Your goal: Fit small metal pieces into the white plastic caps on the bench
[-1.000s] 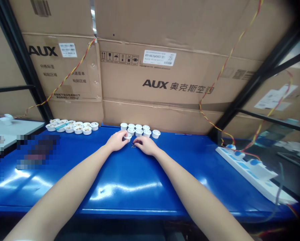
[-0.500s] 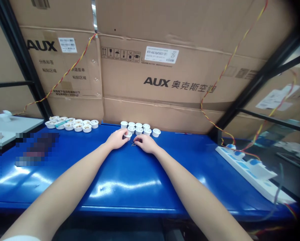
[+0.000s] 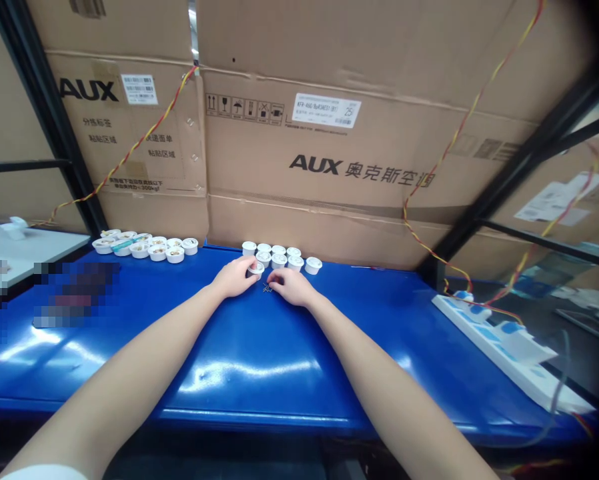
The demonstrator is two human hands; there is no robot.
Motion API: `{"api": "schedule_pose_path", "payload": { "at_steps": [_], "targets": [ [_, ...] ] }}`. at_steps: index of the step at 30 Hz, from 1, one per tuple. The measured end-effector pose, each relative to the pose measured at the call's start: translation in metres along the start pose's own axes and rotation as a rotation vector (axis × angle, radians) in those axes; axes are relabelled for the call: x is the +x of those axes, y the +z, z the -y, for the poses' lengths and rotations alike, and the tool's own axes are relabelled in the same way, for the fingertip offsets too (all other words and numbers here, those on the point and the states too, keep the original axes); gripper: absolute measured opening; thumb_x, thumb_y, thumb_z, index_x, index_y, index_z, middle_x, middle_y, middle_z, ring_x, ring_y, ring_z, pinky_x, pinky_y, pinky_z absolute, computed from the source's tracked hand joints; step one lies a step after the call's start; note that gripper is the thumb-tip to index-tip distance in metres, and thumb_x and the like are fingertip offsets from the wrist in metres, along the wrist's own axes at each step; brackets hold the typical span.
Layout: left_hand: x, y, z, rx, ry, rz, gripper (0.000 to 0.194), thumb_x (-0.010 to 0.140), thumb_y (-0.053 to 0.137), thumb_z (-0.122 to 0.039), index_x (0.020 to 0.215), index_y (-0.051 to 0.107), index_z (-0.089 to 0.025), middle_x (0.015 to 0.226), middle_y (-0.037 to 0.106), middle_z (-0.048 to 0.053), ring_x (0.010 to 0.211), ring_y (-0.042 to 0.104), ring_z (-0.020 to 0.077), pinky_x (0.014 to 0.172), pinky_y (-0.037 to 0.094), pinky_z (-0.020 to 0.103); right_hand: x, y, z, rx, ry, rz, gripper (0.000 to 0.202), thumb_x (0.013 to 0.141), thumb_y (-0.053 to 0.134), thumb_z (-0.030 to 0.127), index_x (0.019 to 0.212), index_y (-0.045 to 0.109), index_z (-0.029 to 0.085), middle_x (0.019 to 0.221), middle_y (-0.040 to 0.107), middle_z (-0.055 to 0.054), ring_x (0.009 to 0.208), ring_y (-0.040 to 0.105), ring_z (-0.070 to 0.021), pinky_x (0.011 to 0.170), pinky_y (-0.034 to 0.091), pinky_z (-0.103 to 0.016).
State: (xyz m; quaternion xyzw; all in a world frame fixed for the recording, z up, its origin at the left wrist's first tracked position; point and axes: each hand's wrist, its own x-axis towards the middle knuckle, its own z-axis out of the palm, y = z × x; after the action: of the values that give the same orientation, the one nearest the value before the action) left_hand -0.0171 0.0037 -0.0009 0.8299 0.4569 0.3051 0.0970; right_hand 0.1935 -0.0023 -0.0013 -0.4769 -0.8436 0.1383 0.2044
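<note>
My left hand (image 3: 233,278) is closed around the side of a small white cup (image 3: 256,269), thumb and fingers gripping its rim. Just to the right, my right hand (image 3: 292,285) is bent down with its fingertips pinched together at the blue tabletop. Beside those fingertips lies a little heap of thin metal pieces (image 3: 267,289) that look like small screws. Whatever the right fingers pinch is too small to make out. Behind both hands stand several more white cups (image 3: 279,259) in rows, with one cup (image 3: 313,265) at their right end.
Further left, several white cups (image 3: 158,251) with small contents stand together, a teal strip-like object (image 3: 131,244) lying across them. A white power strip (image 3: 509,353) with plugs lies along the right edge. Cardboard (image 3: 359,227) walls the back. A blurred-out dark item (image 3: 79,293) lies left.
Both hands stay at the same spot, the left on the cup and the right by the metal pieces. The view has shifted slightly.
</note>
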Motion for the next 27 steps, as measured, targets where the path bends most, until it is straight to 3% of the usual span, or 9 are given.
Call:
{"api": "schedule_pose_path", "payload": {
  "at_steps": [7, 12, 16, 23, 27],
  "targets": [
    [-0.002, -0.001, 0.001, 0.006, 0.008, 0.022, 0.024, 0.083, 0.061, -0.035, 0.104, 0.059, -0.024, 0.102, 0.069, 0.004, 0.093, 0.065, 0.0240, 0.083, 0.050, 0.035, -0.002, -0.002, 0.003, 0.026, 0.012, 0.007, 0.008, 0.086, 0.060, 0.021, 0.087, 0.067, 0.019, 0.087, 0.071, -0.002, 0.076, 0.062, -0.0139, 0.069, 0.044, -0.024],
    [0.000, 0.003, 0.007, -0.064, 0.045, 0.026, 0.038, 0.082, 0.062, -0.032, 0.119, 0.058, -0.023, 0.125, 0.065, 0.007, 0.114, 0.060, 0.0258, 0.099, 0.046, 0.038, -0.004, -0.007, 0.001, 0.093, 0.012, 0.007, 0.009, 0.088, 0.058, 0.020, 0.088, 0.067, 0.018, 0.090, 0.071, -0.003, 0.079, 0.063, -0.0142, 0.075, 0.045, -0.025],
    [0.001, 0.003, 0.007, -0.085, 0.043, 0.059, 0.040, 0.082, 0.062, -0.032, 0.120, 0.059, -0.022, 0.124, 0.065, 0.007, 0.114, 0.061, 0.0256, 0.101, 0.045, 0.038, -0.006, -0.010, 0.001, 0.120, 0.029, -0.034, 0.011, 0.089, 0.057, 0.022, 0.087, 0.067, 0.018, 0.089, 0.071, -0.003, 0.079, 0.063, -0.0148, 0.074, 0.045, -0.025],
    [-0.003, -0.006, 0.000, -0.177, 0.090, -0.073, 0.034, 0.085, 0.058, -0.030, 0.117, 0.056, -0.022, 0.124, 0.064, 0.007, 0.115, 0.060, 0.0238, 0.101, 0.045, 0.036, -0.010, -0.012, 0.003, 0.160, -0.005, -0.094, 0.017, 0.089, 0.057, 0.032, 0.083, 0.066, 0.018, 0.080, 0.068, -0.001, 0.071, 0.057, -0.0141, 0.070, 0.043, -0.025],
    [-0.003, -0.007, -0.001, -0.267, 0.144, -0.082, 0.044, 0.078, 0.065, -0.026, 0.119, 0.053, -0.020, 0.123, 0.064, 0.007, 0.115, 0.060, 0.0227, 0.100, 0.047, 0.033, -0.012, -0.016, 0.011, 0.177, -0.018, -0.201, 0.020, 0.089, 0.057, 0.035, 0.080, 0.064, 0.018, 0.075, 0.065, -0.001, 0.067, 0.054, -0.0136, 0.066, 0.041, -0.025]
  ]
}}
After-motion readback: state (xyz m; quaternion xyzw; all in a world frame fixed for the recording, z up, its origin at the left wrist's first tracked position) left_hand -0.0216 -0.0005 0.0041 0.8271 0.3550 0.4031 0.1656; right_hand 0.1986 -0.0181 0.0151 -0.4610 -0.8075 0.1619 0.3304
